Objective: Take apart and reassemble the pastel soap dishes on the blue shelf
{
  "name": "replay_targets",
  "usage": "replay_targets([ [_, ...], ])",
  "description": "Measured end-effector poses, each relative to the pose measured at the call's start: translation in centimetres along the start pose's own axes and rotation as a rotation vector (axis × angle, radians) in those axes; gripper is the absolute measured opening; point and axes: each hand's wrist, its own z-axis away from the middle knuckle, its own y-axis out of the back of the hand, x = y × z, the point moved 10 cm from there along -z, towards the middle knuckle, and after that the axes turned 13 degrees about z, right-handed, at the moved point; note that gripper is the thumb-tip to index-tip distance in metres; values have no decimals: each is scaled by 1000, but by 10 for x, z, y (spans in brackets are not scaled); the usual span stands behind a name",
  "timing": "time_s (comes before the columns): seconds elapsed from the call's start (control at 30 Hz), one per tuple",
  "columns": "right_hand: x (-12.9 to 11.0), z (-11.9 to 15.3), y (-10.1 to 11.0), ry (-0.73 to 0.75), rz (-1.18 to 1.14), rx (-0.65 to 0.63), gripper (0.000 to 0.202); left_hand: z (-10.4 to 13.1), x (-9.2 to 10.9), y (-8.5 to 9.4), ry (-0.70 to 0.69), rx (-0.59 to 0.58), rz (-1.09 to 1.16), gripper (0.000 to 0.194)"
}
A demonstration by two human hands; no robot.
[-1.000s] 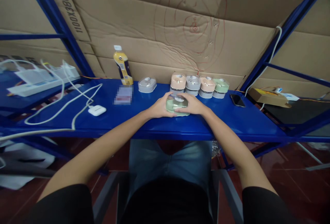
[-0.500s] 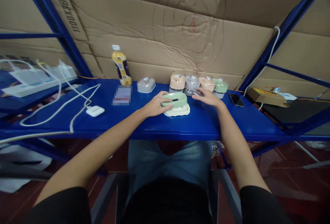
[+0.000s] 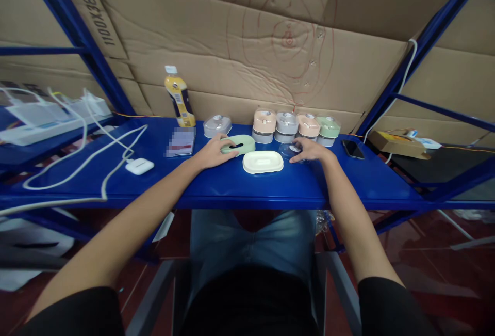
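My left hand grips the left end of a green oval ring-shaped cover with a dark slot in its middle. To the right, my right hand has its fingers around a clear plastic lid, low over the table. Between the hands lies a cream oval tray with a raised rim, touched by neither. Behind them stands a row of small lidded boxes: a pink one, a grey one, another pink one and a green one.
A grey lidded piece sits left of the row, near a yellow bottle and a pixelated card or packet. A white charger case with cables lies left. A phone and an open carton are right.
My left hand has moved left with the green cover, off the cream tray. My right hand has drawn the clear lid slightly nearer, away from the row of boxes.
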Motion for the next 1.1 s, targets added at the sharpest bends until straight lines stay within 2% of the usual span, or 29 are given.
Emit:
replay_targets([
  [0.1,0,1,1,-6,-19,-2,91,2,10,5,-31,32,41,61],
  [0.2,1,3,8,-19,-32,20,89,4,36,6,-146,64,92,65],
  [0.3,-5,9,27,4,-72,134,88,5,62,-9,-202,-1,146,76],
  [0.37,-20,14,41,89,-138,236,87,4,71,-25,-187,-80,168,84],
  [0.43,-42,19,48,210,-210,286,86,3,76,-36,-172,-129,181,90],
  [0.6,-107,23,27,469,-222,229,85,3,79,-47,-182,-130,228,106],
  [0.7,-133,24,15,570,-200,221,86,2,77,-54,-170,-128,266,121],
  [0.8,-143,21,4,599,-176,174,89,1,74,-63,-146,-139,293,131],
  [0.93,-143,20,-6,600,-146,100,87,-2,70,-66,-106,-130,281,136],
  [1.1,-142,19,-9,583,-144,94,85,0,74,-64,-132,-138,262,124],
])
